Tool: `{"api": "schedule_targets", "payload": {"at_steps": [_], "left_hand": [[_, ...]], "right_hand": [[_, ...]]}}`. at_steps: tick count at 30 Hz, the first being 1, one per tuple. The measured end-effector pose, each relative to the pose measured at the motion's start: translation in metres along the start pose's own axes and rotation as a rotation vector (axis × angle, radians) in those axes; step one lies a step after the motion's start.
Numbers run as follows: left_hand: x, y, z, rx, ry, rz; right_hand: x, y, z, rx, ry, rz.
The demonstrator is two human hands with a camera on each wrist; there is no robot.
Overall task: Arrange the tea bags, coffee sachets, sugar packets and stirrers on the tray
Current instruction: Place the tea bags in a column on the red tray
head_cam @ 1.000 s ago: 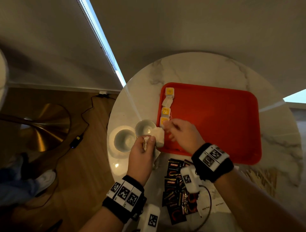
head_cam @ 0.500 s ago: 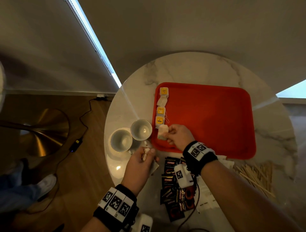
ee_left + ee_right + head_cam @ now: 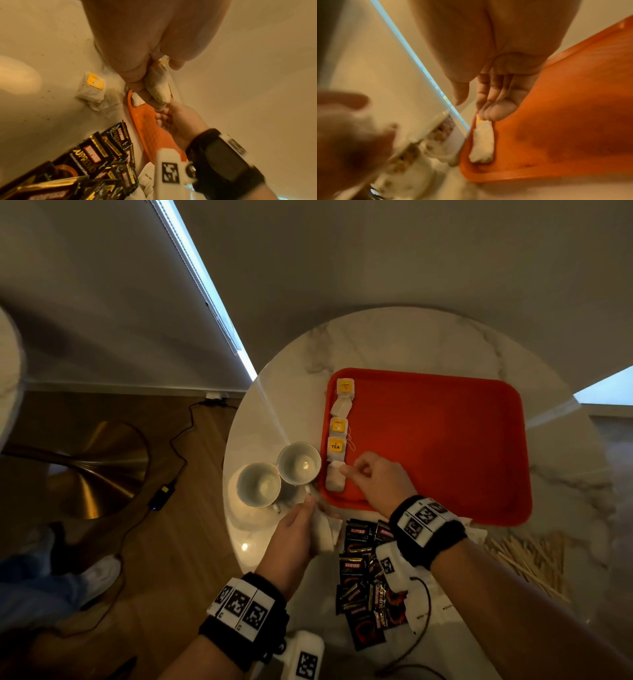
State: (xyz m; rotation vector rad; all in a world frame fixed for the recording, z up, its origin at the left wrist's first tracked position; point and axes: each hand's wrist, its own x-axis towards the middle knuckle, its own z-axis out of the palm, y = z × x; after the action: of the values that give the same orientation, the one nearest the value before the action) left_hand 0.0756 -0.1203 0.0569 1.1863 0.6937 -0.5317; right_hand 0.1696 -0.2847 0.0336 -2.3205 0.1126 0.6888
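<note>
A red tray (image 3: 445, 446) lies on the round marble table. Several tea bags (image 3: 337, 436) form a column along its left edge. The nearest tea bag (image 3: 335, 481) (image 3: 482, 146) lies flat at the tray's front left corner. My right hand (image 3: 347, 470) (image 3: 471, 109) touches its top end with straight fingertips (image 3: 489, 115), thumb apart. My left hand (image 3: 313, 518) (image 3: 147, 75) grips white tea bags (image 3: 323, 534) (image 3: 157, 83) over the table just before the tray. Another tea bag with a yellow tag (image 3: 92, 88) lies on the table.
Two white cups (image 3: 258, 485) (image 3: 298, 463) stand left of the tray. Black coffee sachets (image 3: 363, 577) (image 3: 89, 157) are heaped near the front edge, under my right wrist. Wooden stirrers (image 3: 527, 556) lie at the right. White packets (image 3: 476, 530) peek out beside the tray's front rim.
My right hand took a tea bag from my left hand, carried it onto the tray and laid it below the column. My left hand drew back towards me with its tea bags.
</note>
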Motion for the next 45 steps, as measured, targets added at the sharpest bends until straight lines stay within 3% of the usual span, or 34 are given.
{"api": "schedule_targets", "payload": {"at_steps": [7,16,21,26,31,37,45], "left_hand": [[0.001,0.007,0.033,-0.066,0.025,-0.032],[0.002,0.01,0.057,-0.064,0.012,0.002],[0.008,0.013,0.055,-0.129,0.072,0.06],[0.012,0.024,0.045,-0.208,0.039,0.09],[0.024,0.034,0.029,-0.021,-0.002,0.147],[0.031,0.048,0.012,0.086,-0.04,0.216],[0.043,0.064,0.002,0.093,-0.062,0.303]], "right_hand": [[-0.065,-0.001,-0.016,0.213,-0.208,-0.078],[-0.077,0.024,-0.025,0.405,-0.039,-0.032],[-0.066,0.036,-0.034,0.422,0.035,-0.039],[-0.008,0.038,-0.061,0.519,0.137,0.02],[0.087,0.026,-0.08,0.468,0.168,0.035],[0.164,0.001,-0.076,0.303,0.189,0.079],[0.202,-0.002,-0.058,0.057,0.271,0.119]]}}
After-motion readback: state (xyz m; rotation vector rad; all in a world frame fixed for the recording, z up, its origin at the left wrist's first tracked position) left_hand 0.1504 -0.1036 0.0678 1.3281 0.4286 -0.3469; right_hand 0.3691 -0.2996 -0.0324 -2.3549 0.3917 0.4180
